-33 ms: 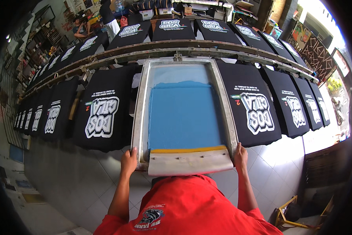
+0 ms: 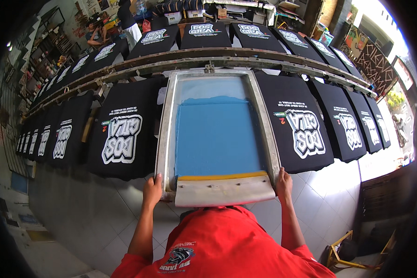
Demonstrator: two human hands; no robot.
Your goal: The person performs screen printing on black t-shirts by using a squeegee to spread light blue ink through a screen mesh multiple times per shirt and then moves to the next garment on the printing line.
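An aluminium screen-printing frame (image 2: 168, 132) with blue-coated mesh (image 2: 220, 136) is held in front of me, below a metal clamp (image 2: 209, 68) on the rail. My left hand (image 2: 152, 189) grips its near left side, thumb upward, and my right hand (image 2: 284, 185) grips the near right side. Across the near end of the frame lies a squeegee (image 2: 222, 190) with a yellow blade and bolted pale holder. On either side are boards dressed in black shirts (image 2: 101, 102) with white lettering and a small coloured mark. What lies beneath the mesh is hidden.
A long metal rail (image 2: 115, 69) runs between two rows of shirt boards (image 2: 201, 41). At the back left are two people (image 2: 97, 37) near cluttered shelves (image 2: 62, 46). A yellow metal stand (image 2: 338, 250) is on the tiled floor (image 2: 310, 222) at lower right, beside dark wooden furniture (image 2: 384, 190).
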